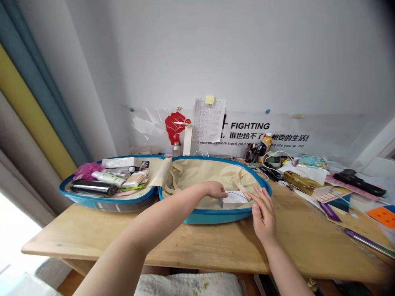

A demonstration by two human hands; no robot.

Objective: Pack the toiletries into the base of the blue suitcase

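An open blue suitcase (203, 212) with a beige lining lies on the wooden table, its two halves side by side. In the right half, near the front right, is a small white box (235, 197) with blue lines on its top. My left hand (217, 190) reaches over the front rim, and its curled fingers grip the left end of the box. At the right rim, my right hand (263, 213) has its fingers spread, the tips close to the box's right end; whether they touch it I cannot tell.
The left half holds a black cylinder (94, 188), a white tube (108, 178), a purple crumpled item (88, 170) and a white box-like pack (119, 163). Pens, papers and a black object (359, 182) clutter the table's right side. A small bottle (176, 149) stands behind.
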